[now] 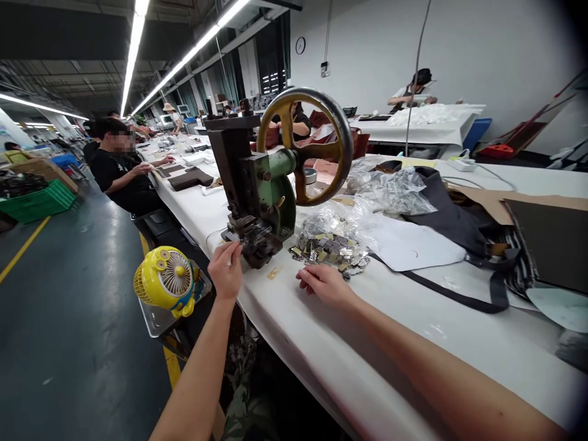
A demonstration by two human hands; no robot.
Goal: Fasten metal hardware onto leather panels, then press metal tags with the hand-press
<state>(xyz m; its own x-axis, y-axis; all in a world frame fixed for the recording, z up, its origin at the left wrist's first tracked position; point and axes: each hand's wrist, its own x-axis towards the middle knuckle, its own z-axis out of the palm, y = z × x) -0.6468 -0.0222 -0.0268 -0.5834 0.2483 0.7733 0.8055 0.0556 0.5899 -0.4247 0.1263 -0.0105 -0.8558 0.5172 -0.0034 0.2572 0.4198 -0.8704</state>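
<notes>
A green and brown hand press (261,190) with a big yellowed handwheel (305,147) stands at the near edge of a long white table (413,349). My left hand (226,266) is pinched at the press's lower jaw, its fingertips closed on a small piece I cannot make out. My right hand (324,283) rests on the table with its fingers curled, just in front of a pile of small metal plates (331,250). One small brass piece (274,272) lies between my hands.
Crumpled clear bags (390,190), white paper (413,245), dark fabric with a strap (459,226) and cardboard (528,208) lie to the right. A yellow fan (164,280) sits on a tray below the table edge. Other people work along the table and at the back.
</notes>
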